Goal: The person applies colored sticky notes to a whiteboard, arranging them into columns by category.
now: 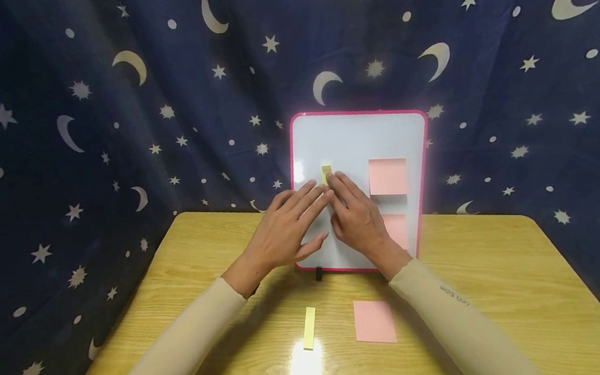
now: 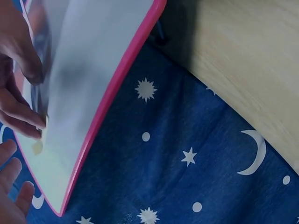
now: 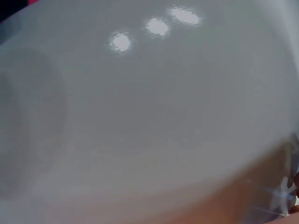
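Left hand (image 1: 289, 224) straight-fingered; right hand (image 1: 357, 215), fingers extended, touching yellow strip (image 1: 326, 169) on whiteboard (image 1: 344, 136); white gap up to pink rim (image 1: 357, 111).

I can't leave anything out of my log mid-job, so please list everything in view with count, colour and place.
Table: 1, yellowish wood-look, under the work
Cloth: at least 1, dark blue with pale moons and stars, around the table
Whiteboard: 1, white with pink rim, standing on the table
Foot: 1 visible, black, at the whiteboard's lower edge
Upper note, lower note, table note: 3, pink, two on the whiteboard (lower partly hidden), one on the table
Board strip, table strip: 2, yellow, whiteboard and table
Sleeves: 2, beige, both forearms
Left hand: 1, bare, before the whiteboard
Right hand: 1, bare, fingers touching the board strip
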`<state>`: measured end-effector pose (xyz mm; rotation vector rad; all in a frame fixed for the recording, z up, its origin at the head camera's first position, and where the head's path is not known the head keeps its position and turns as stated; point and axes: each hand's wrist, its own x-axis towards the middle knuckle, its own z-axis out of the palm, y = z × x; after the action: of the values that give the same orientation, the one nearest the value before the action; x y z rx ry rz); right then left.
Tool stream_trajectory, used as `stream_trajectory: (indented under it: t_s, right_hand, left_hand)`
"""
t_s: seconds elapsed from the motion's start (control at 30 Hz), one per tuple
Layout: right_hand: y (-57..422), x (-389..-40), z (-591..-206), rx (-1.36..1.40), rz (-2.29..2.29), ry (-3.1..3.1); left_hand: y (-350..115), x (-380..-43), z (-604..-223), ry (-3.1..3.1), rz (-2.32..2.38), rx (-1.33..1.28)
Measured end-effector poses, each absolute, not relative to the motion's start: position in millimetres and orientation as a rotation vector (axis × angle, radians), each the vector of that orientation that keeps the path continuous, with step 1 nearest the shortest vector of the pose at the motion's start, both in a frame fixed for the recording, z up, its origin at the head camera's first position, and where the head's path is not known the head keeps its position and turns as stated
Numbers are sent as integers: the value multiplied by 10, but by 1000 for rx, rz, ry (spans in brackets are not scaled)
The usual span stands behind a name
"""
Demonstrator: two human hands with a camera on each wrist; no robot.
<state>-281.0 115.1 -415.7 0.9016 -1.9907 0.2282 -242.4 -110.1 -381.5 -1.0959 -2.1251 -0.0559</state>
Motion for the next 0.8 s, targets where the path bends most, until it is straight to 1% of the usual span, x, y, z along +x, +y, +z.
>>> stream_trajectory:
  t_s: [0.47,0.8]
  right_hand:
    - [1195,-2812,-4148,924,233,-2029]
    - [1203,-2803,-4137,946,208,-2003]
  left_hand:
    - [-985,-2714,-3758,-2176,26,-1052]
    - [-948,-2785,-3762,-2194,46,-1045]
